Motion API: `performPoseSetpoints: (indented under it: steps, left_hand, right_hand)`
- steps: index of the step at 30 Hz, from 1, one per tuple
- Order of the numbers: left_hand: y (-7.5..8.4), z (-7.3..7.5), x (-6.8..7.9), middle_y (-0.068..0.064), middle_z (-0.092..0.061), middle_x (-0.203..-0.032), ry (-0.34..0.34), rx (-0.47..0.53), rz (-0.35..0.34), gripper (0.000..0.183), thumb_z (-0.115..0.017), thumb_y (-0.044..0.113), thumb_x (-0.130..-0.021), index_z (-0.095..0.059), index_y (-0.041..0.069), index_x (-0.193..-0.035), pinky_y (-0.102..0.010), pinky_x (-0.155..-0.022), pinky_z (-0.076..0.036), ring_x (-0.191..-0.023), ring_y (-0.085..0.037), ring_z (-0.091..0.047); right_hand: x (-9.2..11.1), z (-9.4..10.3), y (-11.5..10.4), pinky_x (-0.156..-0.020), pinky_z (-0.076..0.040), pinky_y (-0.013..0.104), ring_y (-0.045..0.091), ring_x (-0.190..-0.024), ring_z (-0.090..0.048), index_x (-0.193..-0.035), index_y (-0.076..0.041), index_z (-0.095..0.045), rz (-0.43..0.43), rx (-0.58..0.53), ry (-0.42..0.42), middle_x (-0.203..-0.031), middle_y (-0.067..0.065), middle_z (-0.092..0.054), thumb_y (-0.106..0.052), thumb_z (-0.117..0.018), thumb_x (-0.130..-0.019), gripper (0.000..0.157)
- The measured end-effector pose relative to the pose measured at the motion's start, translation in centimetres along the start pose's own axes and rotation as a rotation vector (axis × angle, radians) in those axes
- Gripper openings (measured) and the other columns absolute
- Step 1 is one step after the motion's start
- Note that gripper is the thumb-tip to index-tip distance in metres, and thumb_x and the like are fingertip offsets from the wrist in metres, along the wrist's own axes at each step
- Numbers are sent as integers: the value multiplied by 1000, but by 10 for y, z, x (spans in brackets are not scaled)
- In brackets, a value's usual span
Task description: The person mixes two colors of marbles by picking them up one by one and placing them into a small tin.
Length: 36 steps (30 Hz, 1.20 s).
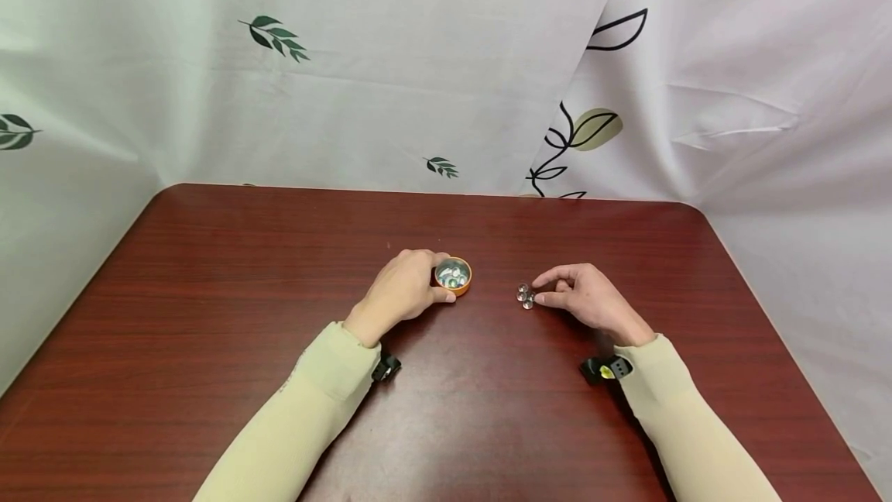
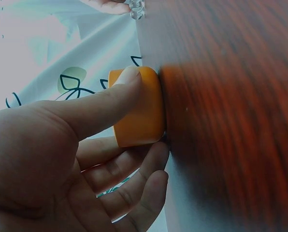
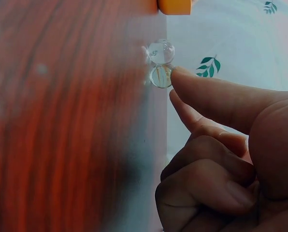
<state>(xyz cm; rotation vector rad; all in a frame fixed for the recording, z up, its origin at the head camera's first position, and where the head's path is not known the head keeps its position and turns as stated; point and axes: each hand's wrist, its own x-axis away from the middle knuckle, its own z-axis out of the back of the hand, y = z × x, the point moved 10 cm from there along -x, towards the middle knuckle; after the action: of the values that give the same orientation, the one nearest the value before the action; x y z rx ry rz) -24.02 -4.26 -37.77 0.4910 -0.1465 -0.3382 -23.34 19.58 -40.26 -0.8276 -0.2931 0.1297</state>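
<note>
My left hand [image 1: 404, 289] holds a small round orange container [image 1: 461, 293] on the table, thumb on its near side and fingers round the far side. Inside it lie several shiny clear balls [image 1: 453, 277], like glass marbles. To the right, a small cluster of clear glass marbles [image 1: 525, 297] sits on the tabletop. Beside these is my right hand [image 1: 588, 297], its index finger and thumb stretched out and apart. In the right wrist view the thumb tip is right at one marble [image 3: 161, 76], while the other fingers curl toward the palm.
The dark red-brown wooden table [image 1: 209, 293] has rounded far corners. White cloth [image 1: 390, 76] with printed leaves hangs behind and beside it. Black straps with small devices are on both wrists.
</note>
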Motion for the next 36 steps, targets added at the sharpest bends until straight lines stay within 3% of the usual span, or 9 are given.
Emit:
performPoseSetpoints:
  steps: [10, 36]
  left_hand:
    - [0, 0, 1, -4, -68, -127, -8, -1, 4, 62, -85, 33, -82, -64, 13, -137, -36, -87, -52, -108, -21, -65]
    - [1, 0, 1, -6, -68, -127, -1, -12, -8, 63, -85, 33, -82, -64, 11, -137, -37, -88, -51, -109, -21, -65]
  right_hand:
    - [-1, -4, 1, -51, -27, 26, 10, -54, -32, -105, -9, -77, -2, -13, -43, -59, -4, -40, -15, -81, -84, 23]
    - [-3, -7, 1, -53, -30, 25, 11, -57, -35, -102, -9, -78, 2, 0, -62, -60, -3, -45, -13, -79, -86, 17]
